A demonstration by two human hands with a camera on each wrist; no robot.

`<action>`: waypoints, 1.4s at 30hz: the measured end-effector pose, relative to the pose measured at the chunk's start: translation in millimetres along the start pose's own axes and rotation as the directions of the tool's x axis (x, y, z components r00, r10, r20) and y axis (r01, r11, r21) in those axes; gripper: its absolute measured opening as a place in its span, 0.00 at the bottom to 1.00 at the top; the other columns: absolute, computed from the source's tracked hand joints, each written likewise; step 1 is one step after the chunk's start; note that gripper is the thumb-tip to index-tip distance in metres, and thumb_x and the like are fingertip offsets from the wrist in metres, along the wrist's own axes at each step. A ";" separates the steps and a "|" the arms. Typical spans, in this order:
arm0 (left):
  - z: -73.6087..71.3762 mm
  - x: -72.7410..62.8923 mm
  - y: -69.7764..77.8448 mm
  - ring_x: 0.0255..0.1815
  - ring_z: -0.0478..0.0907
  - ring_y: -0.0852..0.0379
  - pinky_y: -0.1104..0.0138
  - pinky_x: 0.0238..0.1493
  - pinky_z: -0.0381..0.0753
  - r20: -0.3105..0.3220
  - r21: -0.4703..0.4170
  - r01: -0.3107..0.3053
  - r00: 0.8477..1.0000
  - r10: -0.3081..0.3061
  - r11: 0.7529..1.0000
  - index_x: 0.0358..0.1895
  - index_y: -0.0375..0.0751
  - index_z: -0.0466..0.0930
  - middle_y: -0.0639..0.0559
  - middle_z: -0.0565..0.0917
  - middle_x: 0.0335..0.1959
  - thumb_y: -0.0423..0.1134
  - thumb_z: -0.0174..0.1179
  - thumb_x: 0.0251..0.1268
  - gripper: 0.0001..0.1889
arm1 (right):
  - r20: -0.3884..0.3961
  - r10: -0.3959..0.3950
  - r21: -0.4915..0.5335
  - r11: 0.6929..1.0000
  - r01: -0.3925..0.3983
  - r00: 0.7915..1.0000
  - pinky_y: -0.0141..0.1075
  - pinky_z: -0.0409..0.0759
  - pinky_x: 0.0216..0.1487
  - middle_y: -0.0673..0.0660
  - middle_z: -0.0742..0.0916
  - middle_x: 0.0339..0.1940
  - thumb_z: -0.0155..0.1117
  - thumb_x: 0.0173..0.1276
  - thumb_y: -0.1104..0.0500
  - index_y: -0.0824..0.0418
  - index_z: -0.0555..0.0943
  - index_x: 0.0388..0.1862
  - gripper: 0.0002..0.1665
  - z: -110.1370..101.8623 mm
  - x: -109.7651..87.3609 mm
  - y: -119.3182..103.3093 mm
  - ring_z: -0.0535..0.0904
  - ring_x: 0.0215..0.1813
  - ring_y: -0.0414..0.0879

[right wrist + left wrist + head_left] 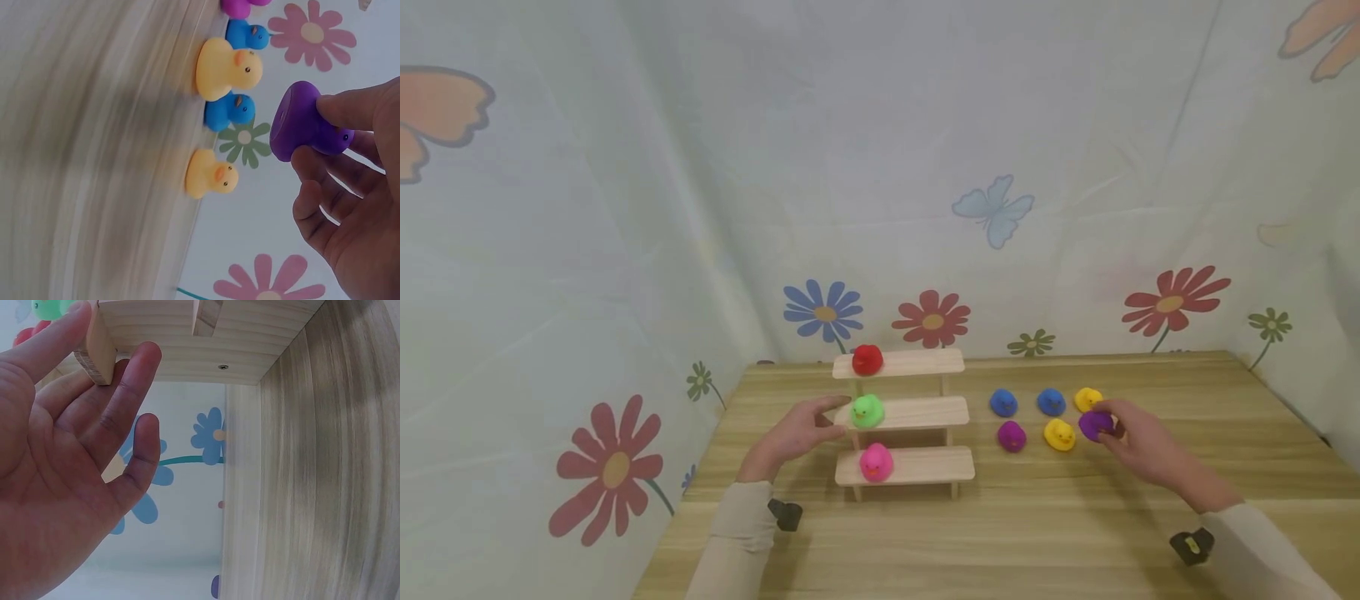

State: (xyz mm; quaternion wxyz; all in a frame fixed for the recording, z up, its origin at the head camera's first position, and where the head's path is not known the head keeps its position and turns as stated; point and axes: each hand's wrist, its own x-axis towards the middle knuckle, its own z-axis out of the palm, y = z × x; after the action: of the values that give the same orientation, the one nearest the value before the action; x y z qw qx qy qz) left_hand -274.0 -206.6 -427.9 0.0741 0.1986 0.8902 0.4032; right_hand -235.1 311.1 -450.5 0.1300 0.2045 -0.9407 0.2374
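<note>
A three-tier wooden display shelf (925,412) stands on the table, holding a red rubber duck (868,360) on top, a green duck (867,412) in the middle and a pink duck (876,462) at the bottom. My left hand (797,429) is at the middle board's left end, thumb and fingers on either side of the board end (99,353). Pinched between thumb and fingers of my right hand (1153,450) is a purple rubber duck (303,125), lifted off the table with its flat base showing in the right wrist view.
Right of the shelf sit two blue ducks (1003,403), two yellow ducks (1060,435) and a magenta duck (1012,436) on the wood-grain table (1000,533). A flower-printed curtain (880,167) hangs behind and at the sides.
</note>
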 end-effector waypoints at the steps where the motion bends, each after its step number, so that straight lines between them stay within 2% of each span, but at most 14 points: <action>1: -0.1 -0.2 0.1 0.40 0.80 0.55 0.62 0.43 0.78 -0.001 0.002 0.001 1.000 -0.001 1.000 0.65 0.40 0.68 0.45 0.72 0.63 0.40 0.62 0.61 0.28 | 0.009 0.014 -0.005 1.000 -0.014 1.000 0.34 0.76 0.31 0.60 0.81 0.40 0.67 0.56 0.69 0.71 0.73 0.50 0.23 -0.3 -0.1 2.4 0.73 0.33 0.43; 6: 0.1 -0.4 0.0 0.40 0.79 0.55 0.62 0.42 0.78 0.000 0.004 0.000 1.000 0.000 1.000 0.65 0.39 0.68 0.44 0.72 0.63 0.40 0.62 0.61 0.29 | 0.043 0.072 -0.027 0.997 -0.070 0.997 0.37 0.77 0.33 0.61 0.81 0.42 0.68 0.56 0.68 0.69 0.74 0.50 0.22 -1.1 -0.9 11.4 0.74 0.34 0.45; 22: 0.2 0.5 1.4 0.39 0.79 0.56 0.62 0.41 0.78 -0.007 0.004 0.047 0.999 -0.047 0.999 0.65 0.42 0.68 0.46 0.73 0.62 0.41 0.63 0.60 0.29 | 0.111 0.142 -0.021 0.990 -0.140 0.984 0.41 0.78 0.36 0.58 0.82 0.39 0.69 0.55 0.68 0.67 0.77 0.46 0.19 4.1 -2.2 27.6 0.75 0.36 0.47; 29: 0.4 1.0 0.8 0.40 0.79 0.56 0.62 0.42 0.78 -0.006 0.011 0.039 0.999 -0.039 0.999 0.65 0.41 0.68 0.46 0.72 0.62 0.40 0.63 0.61 0.29 | 0.168 0.193 -0.002 0.981 -0.196 0.967 0.43 0.78 0.37 0.58 0.82 0.40 0.69 0.54 0.69 0.67 0.78 0.46 0.19 5.3 -0.2 34.6 0.75 0.37 0.48; 37: 0.6 2.0 -1.1 0.39 0.79 0.56 0.62 0.41 0.78 -0.011 0.002 0.053 0.999 -0.053 0.999 0.65 0.43 0.69 0.47 0.73 0.61 0.41 0.64 0.60 0.28 | 0.219 0.187 0.001 0.981 -0.192 0.958 0.43 0.78 0.36 0.57 0.83 0.38 0.69 0.53 0.69 0.67 0.78 0.44 0.18 5.8 2.1 40.1 0.75 0.34 0.47; 42: 0.6 2.2 -1.0 0.39 0.78 0.56 0.62 0.41 0.78 -0.013 0.004 0.058 0.998 -0.058 0.998 0.65 0.43 0.69 0.47 0.73 0.62 0.41 0.63 0.60 0.28 | 0.218 0.165 0.005 0.985 -0.171 0.962 0.42 0.78 0.35 0.58 0.83 0.38 0.69 0.52 0.70 0.66 0.79 0.43 0.18 10.0 2.6 45.9 0.76 0.34 0.46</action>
State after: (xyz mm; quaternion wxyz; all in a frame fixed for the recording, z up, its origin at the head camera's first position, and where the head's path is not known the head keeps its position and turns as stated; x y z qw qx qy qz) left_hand -276.2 -205.9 -429.0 0.0794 0.1703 0.8970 0.4001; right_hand -259.3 342.1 -476.2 0.0037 0.1501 -0.9603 0.2350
